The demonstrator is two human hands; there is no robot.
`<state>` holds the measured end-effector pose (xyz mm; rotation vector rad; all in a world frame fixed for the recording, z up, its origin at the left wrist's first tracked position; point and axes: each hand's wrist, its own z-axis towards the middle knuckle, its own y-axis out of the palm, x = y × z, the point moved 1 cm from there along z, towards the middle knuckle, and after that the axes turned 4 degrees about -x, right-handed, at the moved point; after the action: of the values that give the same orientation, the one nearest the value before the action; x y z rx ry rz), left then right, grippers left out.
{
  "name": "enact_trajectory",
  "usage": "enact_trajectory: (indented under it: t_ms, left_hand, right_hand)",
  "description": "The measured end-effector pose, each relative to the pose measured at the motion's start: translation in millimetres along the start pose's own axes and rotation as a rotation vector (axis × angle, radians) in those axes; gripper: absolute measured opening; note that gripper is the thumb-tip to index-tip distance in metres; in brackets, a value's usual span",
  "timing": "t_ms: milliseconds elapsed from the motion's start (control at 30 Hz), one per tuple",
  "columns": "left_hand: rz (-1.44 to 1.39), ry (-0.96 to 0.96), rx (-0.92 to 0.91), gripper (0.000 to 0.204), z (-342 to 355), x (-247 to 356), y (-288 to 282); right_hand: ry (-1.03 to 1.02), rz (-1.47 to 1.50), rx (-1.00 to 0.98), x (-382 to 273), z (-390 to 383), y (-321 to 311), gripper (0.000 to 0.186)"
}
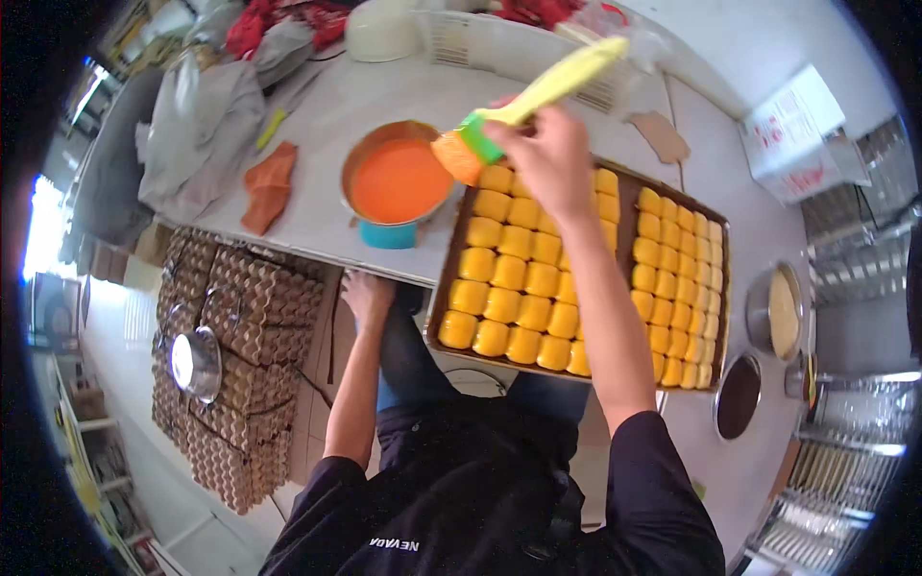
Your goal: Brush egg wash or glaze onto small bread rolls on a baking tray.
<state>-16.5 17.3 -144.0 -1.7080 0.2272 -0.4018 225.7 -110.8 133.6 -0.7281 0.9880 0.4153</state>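
Note:
My right hand (549, 158) grips the yellow handle of a pastry brush (534, 101), raised above the far left part of a baking tray (626, 216). Orange liquid coats its bristles, which hang by the rim of a bowl of orange liquid (401, 180) on a teal base (387, 234). Rows of glossy yellow buns (514, 276) fill the tray in two blocks; the rightmost buns (714, 288) look paler. My right forearm hides some of the left block. Fingers spread and holding nothing, my left hand (368, 296) lies low by the table's front edge, over my leg.
An orange-brown cloth (269, 188) lies left of the bowl. Stacked egg trays (240, 384) with a metal bowl (196, 365) on top stand below left. Right of the tray are a pot (774, 312) and a dark round tin (738, 396). A white basket (480, 48) stands behind.

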Motion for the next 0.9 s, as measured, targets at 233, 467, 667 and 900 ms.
enact_trajectory:
  t_ms: [233,467,667,900]
  left_hand:
    - [-0.195,-0.101,0.027,0.066,-2,-9,-17]
    - [-0.263,-0.157,0.016,0.068,-2,-23,-29]
    - [-0.290,-0.139,0.010,0.065,0,-19,-32]
    - [-0.289,-0.164,0.047,0.063,-3,-21,-30]
  right_hand:
    - [-0.152,-0.470,-0.190,41,34,119,0.019]
    - [0.028,-0.423,-0.081,37,31,124,0.018]
    - [0.121,-0.561,-0.312,36,39,120,0.025]
    - [-0.060,-0.296,-0.065,-53,43,82,0.022]
